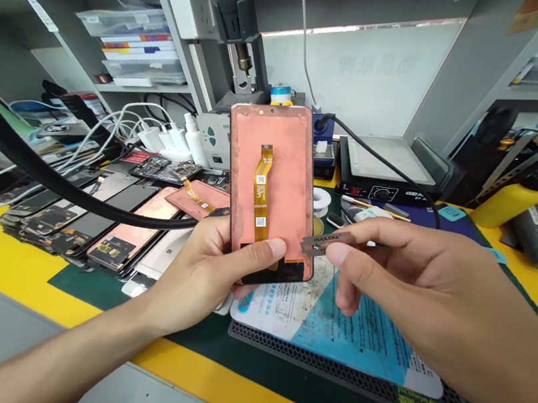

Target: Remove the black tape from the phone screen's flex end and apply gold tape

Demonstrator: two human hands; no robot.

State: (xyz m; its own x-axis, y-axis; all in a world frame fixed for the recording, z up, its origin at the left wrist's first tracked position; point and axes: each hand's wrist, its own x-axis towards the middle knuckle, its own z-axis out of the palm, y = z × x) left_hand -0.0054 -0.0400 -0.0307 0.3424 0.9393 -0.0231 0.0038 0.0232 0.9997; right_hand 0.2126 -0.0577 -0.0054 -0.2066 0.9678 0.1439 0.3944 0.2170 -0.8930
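Grey shelves (435, 71) stand behind a yellow-edged desk (269, 400), where stacked phone parts (115, 236) fill the left side and a heating plate (386, 158) sits at the back. Upright in the air at the middle, just above a blue-and-white pad (364, 340), is a copper-backed screen (292, 185). The left hand (208, 253) grips its lower end, thumb across the back, fingers behind. The right hand (400, 268) pinches a thin blade (318, 243) between thumb and fingertips; its far end overlaps the screen's lower right edge, but contact cannot be told. The screen is already apart from any phone body, its ribbon (260, 190) lying along the back; patchy marks remain around the rim, so work there looks unfinished. Room for moving seems best over the pad and toward the desk's near edge; leftward, a thick black cable (73, 192) arcs close past the left hand.
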